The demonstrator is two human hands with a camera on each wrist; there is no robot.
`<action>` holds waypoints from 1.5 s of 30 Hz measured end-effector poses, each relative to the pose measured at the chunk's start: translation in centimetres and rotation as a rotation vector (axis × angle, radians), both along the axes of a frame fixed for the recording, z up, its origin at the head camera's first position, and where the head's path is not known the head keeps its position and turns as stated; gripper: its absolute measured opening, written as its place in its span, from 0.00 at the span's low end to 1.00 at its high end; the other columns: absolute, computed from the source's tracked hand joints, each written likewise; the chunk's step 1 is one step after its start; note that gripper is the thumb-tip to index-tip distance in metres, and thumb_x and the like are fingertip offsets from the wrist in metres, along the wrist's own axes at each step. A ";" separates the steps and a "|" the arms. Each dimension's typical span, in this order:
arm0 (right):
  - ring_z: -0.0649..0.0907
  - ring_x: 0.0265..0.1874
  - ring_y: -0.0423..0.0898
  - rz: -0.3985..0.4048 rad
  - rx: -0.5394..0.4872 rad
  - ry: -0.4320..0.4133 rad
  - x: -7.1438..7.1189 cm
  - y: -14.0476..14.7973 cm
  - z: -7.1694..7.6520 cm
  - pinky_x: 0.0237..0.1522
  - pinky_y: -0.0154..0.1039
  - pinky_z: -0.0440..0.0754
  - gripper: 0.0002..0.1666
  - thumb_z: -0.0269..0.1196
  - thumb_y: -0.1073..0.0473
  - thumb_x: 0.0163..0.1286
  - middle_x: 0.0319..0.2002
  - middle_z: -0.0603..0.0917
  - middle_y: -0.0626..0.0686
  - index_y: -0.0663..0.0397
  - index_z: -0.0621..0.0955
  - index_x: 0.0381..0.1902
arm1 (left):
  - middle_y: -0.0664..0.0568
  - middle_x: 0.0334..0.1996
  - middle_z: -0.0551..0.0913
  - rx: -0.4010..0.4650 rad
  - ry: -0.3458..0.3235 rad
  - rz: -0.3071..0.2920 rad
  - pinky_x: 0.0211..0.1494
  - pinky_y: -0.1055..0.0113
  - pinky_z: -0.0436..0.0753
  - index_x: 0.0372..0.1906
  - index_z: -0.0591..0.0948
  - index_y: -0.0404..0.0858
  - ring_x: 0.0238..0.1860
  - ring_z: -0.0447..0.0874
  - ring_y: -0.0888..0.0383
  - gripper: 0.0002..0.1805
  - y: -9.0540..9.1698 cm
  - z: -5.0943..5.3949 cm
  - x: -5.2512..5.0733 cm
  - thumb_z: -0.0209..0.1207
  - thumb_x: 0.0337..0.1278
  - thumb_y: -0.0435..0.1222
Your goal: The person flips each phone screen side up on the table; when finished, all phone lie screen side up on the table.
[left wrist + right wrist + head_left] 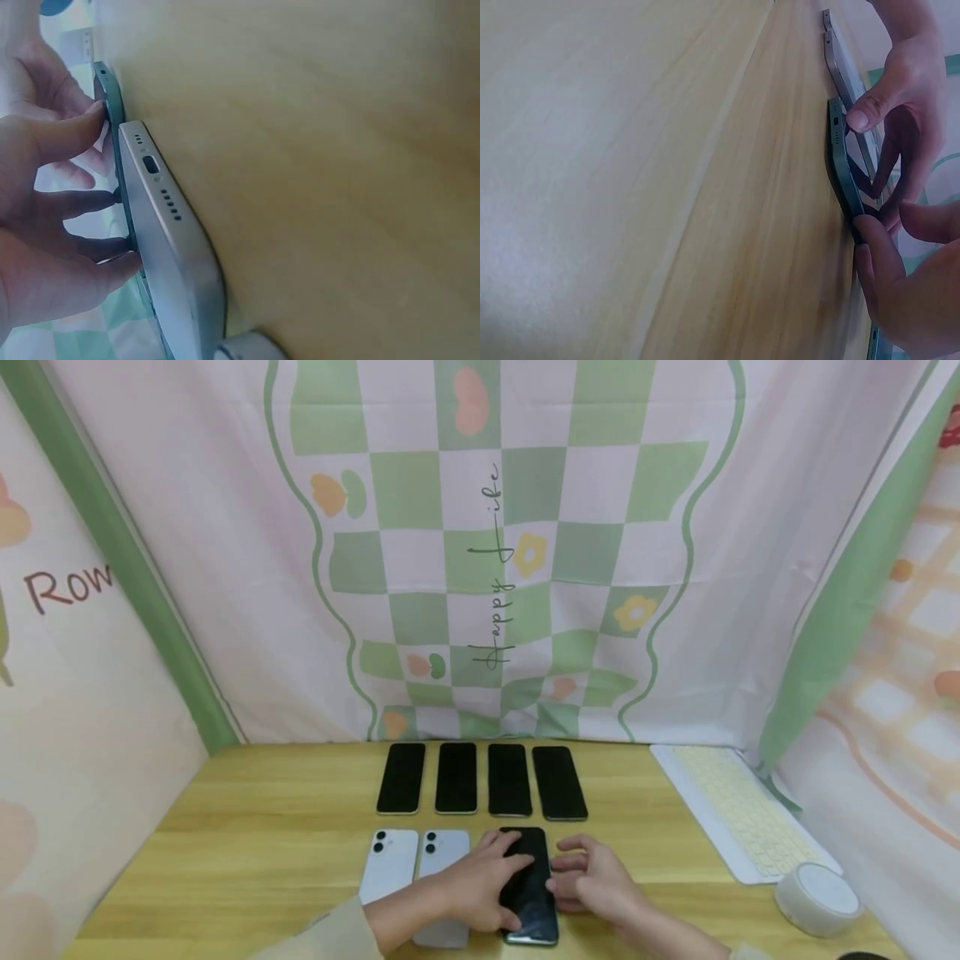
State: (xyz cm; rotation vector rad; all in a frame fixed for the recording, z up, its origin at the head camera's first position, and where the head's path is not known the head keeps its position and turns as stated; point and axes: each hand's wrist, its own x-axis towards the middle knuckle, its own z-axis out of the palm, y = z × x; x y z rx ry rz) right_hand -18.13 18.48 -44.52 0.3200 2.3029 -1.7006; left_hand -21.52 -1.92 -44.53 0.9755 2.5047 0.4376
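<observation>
A dark phone [534, 897] lies screen up on the table, nearest the person. My left hand [474, 881] spreads over it, thumb near the lower left corner and fingers on the upper screen. Beside the long right edge, my right hand [596, 883] has bent fingers; in the right wrist view its fingertips touch the side of the dark phone [841, 157]. Left of that phone are two white phones [390, 860] [447, 847] with their camera backs up, the nearer one partly under my left forearm. The left wrist view shows a white phone's port end [161, 176] close by.
Four black-screened phones [401, 778] [456, 778] [510, 779] [560, 782] form a row farther back. A white keyboard [742, 810] and a roll of tape [817, 899] are at the right. Patterned curtains [405, 485] enclose the wooden table [247, 843].
</observation>
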 end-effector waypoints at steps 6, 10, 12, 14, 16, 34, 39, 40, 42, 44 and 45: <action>0.91 0.43 0.52 0.005 0.158 0.150 -0.2 -0.2 0.4 0.39 0.46 0.92 0.31 0.70 0.74 0.59 0.49 0.90 0.64 0.67 0.76 0.61 | 0.54 0.84 0.56 -0.002 -0.002 0.004 0.81 0.52 0.71 0.78 0.67 0.55 0.84 0.55 0.50 0.40 -0.1 0.3 -0.3 0.69 0.63 0.51; 0.91 0.42 0.48 0.064 0.364 0.345 -0.3 -0.4 0.8 0.42 0.42 0.91 0.26 0.73 0.72 0.58 0.47 0.92 0.60 0.61 0.81 0.55 | 0.52 0.84 0.58 0.048 0.000 -0.002 0.82 0.51 0.70 0.79 0.66 0.49 0.84 0.57 0.49 0.39 -0.8 0.3 -0.7 0.66 0.67 0.49; 0.90 0.44 0.49 0.119 0.418 0.414 -0.3 -0.7 1.1 0.43 0.42 0.91 0.23 0.72 0.71 0.61 0.48 0.92 0.60 0.59 0.82 0.54 | 0.50 0.83 0.59 0.081 0.004 0.000 0.83 0.51 0.69 0.80 0.65 0.46 0.84 0.58 0.48 0.40 -1.3 0.4 -0.8 0.65 0.68 0.48; 0.90 0.45 0.50 0.184 0.456 0.471 -0.3 -1.2 1.2 0.42 0.41 0.91 0.21 0.71 0.68 0.65 0.50 0.91 0.60 0.58 0.83 0.56 | 0.47 0.83 0.59 0.099 0.026 0.005 0.84 0.51 0.68 0.81 0.63 0.43 0.84 0.58 0.47 0.42 -2.1 0.6 -0.9 0.66 0.67 0.47; 0.89 0.50 0.53 0.264 0.514 0.539 -0.2 -1.8 1.3 0.48 0.45 0.91 0.21 0.68 0.63 0.70 0.54 0.89 0.61 0.59 0.82 0.59 | 0.46 0.84 0.58 0.101 0.046 0.003 0.85 0.50 0.65 0.81 0.61 0.41 0.84 0.57 0.47 0.44 -3.1 0.9 -0.9 0.66 0.66 0.48; 0.65 0.81 0.59 1.002 0.819 0.682 0.7 -7.1 0.1 0.77 0.54 0.73 0.43 0.48 0.32 0.81 0.82 0.63 0.57 0.54 0.66 0.79 | 0.40 0.86 0.45 -0.125 0.064 -0.053 0.88 0.39 0.49 0.84 0.49 0.33 0.87 0.43 0.44 0.69 -11.4 1.6 0.1 0.69 0.50 0.67; 0.66 0.81 0.60 1.091 0.871 0.801 0.8 -7.8 -0.2 0.76 0.52 0.75 0.43 0.44 0.31 0.81 0.81 0.65 0.59 0.56 0.67 0.78 | 0.39 0.86 0.44 -0.083 0.086 -0.060 0.86 0.36 0.50 0.84 0.47 0.35 0.87 0.43 0.42 0.72 -12.7 -0.8 -1.0 0.64 0.47 0.74; 0.66 0.81 0.60 1.103 0.881 0.815 0.8 -7.9 -0.3 0.76 0.51 0.74 0.44 0.43 0.30 0.82 0.81 0.65 0.59 0.57 0.67 0.78 | 0.39 0.86 0.45 -0.083 0.097 -0.056 0.86 0.35 0.50 0.84 0.47 0.35 0.87 0.43 0.42 0.72 -12.8 -0.9 -1.0 0.64 0.46 0.75; 0.66 0.81 0.58 1.122 0.895 0.823 0.8 -8.0 -0.4 0.77 0.50 0.74 0.45 0.41 0.30 0.81 0.81 0.65 0.59 0.57 0.65 0.79 | 0.39 0.86 0.45 -0.085 0.098 -0.036 0.86 0.36 0.50 0.84 0.48 0.35 0.87 0.44 0.42 0.72 -12.9 -0.9 -0.9 0.66 0.46 0.74; 0.66 0.81 0.56 1.136 0.896 0.803 0.7 -8.2 -0.5 0.78 0.49 0.72 0.46 0.40 0.29 0.81 0.81 0.64 0.58 0.57 0.64 0.80 | 0.40 0.86 0.46 -0.105 0.093 -0.011 0.87 0.38 0.51 0.84 0.49 0.35 0.87 0.44 0.43 0.71 -12.7 -0.2 -0.5 0.68 0.46 0.71; 0.66 0.81 0.55 1.142 0.896 0.792 0.7 -8.2 -0.5 0.79 0.48 0.72 0.47 0.40 0.29 0.81 0.82 0.64 0.58 0.57 0.63 0.80 | 0.40 0.86 0.46 -0.115 0.084 0.004 0.87 0.39 0.51 0.84 0.50 0.34 0.87 0.45 0.44 0.70 -12.5 0.2 -0.3 0.70 0.47 0.69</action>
